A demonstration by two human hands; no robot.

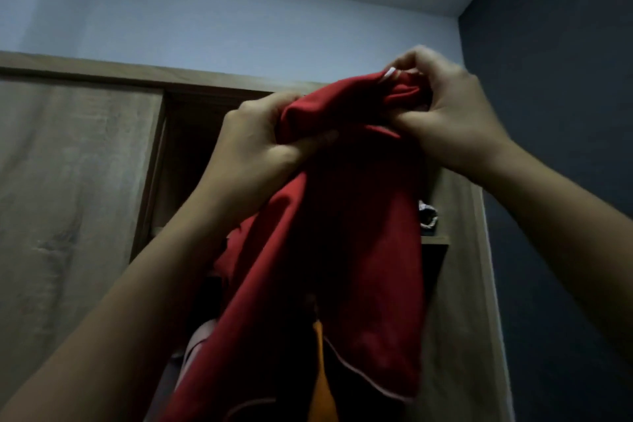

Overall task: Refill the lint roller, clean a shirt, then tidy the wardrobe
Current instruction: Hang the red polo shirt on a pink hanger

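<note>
Dim wardrobe [78, 164] behind, both hands [253, 140] gripping red shirt [342, 233], no legible writing

Red shirt [342, 233] ran off bottom edge, hem unseen. Its top bunched between both hands; collar mostly buried, only white sliver showed. Right hand [448, 116] blurred at knuckles, fingertips sunk in cloth. Left hand [253, 144] fingers tucked behind fold, thumb alone visible. Wardrobe [85, 164] opening too dark to read behind shirt. Small black-and-white item [428, 216] on shelf [435, 240] half hidden, identity unclear. Orange cloth [322, 384] and pale garment [202, 336] low down cut off, shapes unreadable.
</note>
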